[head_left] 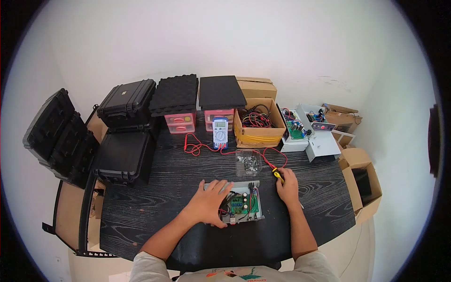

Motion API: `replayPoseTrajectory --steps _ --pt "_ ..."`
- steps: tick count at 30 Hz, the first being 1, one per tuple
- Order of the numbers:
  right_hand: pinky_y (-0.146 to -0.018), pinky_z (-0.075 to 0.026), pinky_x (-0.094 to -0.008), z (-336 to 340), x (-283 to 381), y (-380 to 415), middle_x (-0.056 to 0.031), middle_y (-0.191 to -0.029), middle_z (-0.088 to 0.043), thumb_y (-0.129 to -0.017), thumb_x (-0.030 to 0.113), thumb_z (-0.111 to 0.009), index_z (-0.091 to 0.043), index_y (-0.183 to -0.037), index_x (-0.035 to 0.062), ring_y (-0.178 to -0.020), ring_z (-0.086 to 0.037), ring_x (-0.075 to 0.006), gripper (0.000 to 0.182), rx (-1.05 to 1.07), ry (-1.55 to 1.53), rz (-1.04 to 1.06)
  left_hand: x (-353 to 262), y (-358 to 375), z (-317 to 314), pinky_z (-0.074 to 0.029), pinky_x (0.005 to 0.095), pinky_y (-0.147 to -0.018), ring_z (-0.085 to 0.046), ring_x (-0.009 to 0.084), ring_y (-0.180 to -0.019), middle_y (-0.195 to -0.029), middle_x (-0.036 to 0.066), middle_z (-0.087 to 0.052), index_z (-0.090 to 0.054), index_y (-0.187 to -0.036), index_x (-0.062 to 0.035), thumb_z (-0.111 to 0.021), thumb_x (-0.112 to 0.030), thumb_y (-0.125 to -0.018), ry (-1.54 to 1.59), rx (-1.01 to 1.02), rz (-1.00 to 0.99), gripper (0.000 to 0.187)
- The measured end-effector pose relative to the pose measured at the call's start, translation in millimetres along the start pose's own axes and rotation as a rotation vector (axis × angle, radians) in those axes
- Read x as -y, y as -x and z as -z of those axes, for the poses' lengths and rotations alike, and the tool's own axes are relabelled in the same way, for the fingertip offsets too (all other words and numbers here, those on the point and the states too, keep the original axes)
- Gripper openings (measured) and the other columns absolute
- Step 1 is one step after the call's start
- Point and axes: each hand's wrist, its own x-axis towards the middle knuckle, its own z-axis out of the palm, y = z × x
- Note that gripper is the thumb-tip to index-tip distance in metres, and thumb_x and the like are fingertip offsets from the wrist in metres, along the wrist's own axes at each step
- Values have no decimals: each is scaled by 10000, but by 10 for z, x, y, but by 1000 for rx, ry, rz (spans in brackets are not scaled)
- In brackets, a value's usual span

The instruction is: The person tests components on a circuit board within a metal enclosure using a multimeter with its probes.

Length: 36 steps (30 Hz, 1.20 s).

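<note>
A shallow grey metal case (261,199) lies on the table in front of me, with a green circuit board (238,205), wires and capacitors inside it. My left hand (209,203) grips the case's left side, fingers over the far edge and thumb at the near edge, hiding part of the inside. To the right of the case, my right hand (287,186) is closed on a yellow-and-black screwdriver (278,175), whose handle shows past the fingers. Just beyond the case sits a clear tray (241,170) of small metal parts.
A multimeter (220,133) with red leads stands behind the tray. A cardboard box (257,139) of cables and an opened electronics unit (324,143) are at the back right. Black hard cases (123,152) stand left; an open carton (364,188) is off the right edge.
</note>
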Motion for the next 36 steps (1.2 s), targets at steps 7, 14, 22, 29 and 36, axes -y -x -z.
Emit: replayPoseTrajectory --steps 7,14,22,29,36 --pt "-980 -495 -497 -41 -21 -127 -162 -1237 -681 -889 156 -743 -684 -1229 70 -1133 -656 -361 356 3 166 43 139 -8 -40 -256 786 -1190 -373 419 -1529 -1656 229 -378 -328 -1656 -40 -892 -712 -592 -6 -64 0 1380" --pt "-926 -497 -481 -219 -88 -384 -105 -1095 -755 -933 261 -744 -716 -1101 80 -1061 -692 -328 248 73 151 56 936 -261 -293 -340 559 -1244 -484 411 -1458 -1524 218 -569 -522 -1552 -33 -770 -519 -921 448 -482 107 835" --pt "-927 -516 -474 -229 -76 -355 -110 -1124 -749 -938 251 -736 -751 -1095 40 -1086 -691 -319 264 86 213 127 2204 -877 -802 -334 532 -1234 -479 437 -1443 -1538 259 -539 -692 -1422 -151 -568 -489 -1070 244 -767 589 503" --pt "-991 -496 -455 -185 -31 -334 -136 -1295 -680 -932 204 -734 -742 -1198 0 -1113 -676 -331 336 -39 289 196 2126 -951 -752 -357 509 -1221 -504 363 -1444 -1524 200 -575 -689 -1383 -11 -577 -401 -1063 263 -741 648 516" --pt "-915 -548 -400 11 72 -362 -162 -1208 -695 -909 -65 -662 -735 -1164 -36 -1053 -714 -316 267 -322 -31 186 2171 -776 -857 -589 390 -948 -750 315 -1074 -1184 192 -753 -753 -1212 52 -701 -55 -970 426 -1191 544 270"
